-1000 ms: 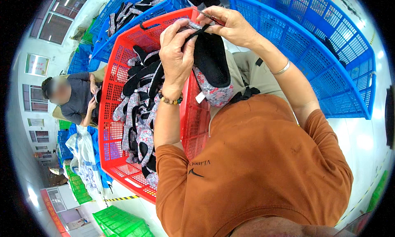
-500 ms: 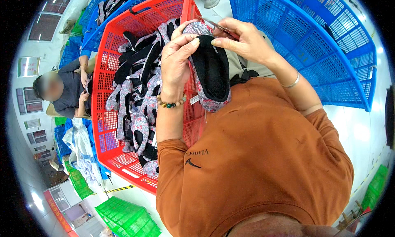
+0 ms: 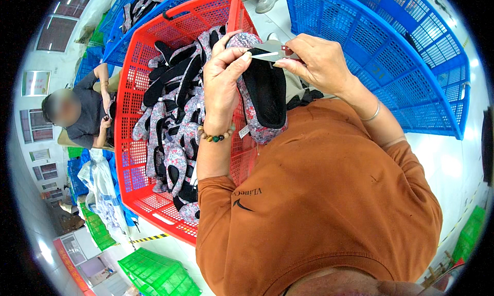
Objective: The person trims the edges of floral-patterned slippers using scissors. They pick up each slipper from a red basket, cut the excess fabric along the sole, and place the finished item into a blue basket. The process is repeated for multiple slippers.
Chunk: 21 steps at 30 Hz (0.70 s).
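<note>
Slipper in the left hand

The left hand is clamped on its far end; the slipper extends rightward and toward the orange shirt, black side showing. Over it, the right hand is clamped on a metal-bladed tool. Leftward, a red crate holds patterned slippers.

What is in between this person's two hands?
In the head view, a shiny metal blade from the right hand points toward the left hand, over the floral slipper.
</note>
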Motion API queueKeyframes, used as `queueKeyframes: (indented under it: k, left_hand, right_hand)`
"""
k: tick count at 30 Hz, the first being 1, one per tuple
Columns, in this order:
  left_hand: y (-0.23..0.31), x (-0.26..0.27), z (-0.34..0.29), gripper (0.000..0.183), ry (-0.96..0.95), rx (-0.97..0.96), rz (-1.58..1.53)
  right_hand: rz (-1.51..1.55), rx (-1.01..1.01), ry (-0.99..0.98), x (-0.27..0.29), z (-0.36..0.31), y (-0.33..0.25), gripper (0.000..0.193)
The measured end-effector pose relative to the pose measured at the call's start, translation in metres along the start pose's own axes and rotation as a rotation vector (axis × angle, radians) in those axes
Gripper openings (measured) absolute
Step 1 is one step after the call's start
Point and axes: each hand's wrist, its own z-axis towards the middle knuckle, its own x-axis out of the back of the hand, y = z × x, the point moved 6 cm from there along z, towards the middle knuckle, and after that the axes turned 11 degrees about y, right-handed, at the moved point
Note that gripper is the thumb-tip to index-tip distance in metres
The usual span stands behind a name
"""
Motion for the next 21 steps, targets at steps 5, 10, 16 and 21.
queueKeyframes:
  k: [5,10,16,21]
  left_hand:
    - [-0.003,-0.001,0.000,0.010,0.012,0.027,-0.039]
    - [-0.007,0.002,0.001,0.011,0.016,0.031,-0.009]
    - [-0.009,0.002,0.000,0.013,0.033,0.015,0.018]
    - [-0.013,0.004,0.003,0.013,0.012,0.044,-0.036]
  right_hand:
    - [-0.029,-0.011,-0.014,-0.005,0.000,0.000,0.027]
    - [-0.092,-0.091,0.009,-0.002,0.001,0.008,0.027]
    - [-0.097,-0.152,-0.046,0.004,-0.002,0.014,0.029]
    - [-0.093,-0.100,0.014,0.008,-0.005,0.013,0.028]
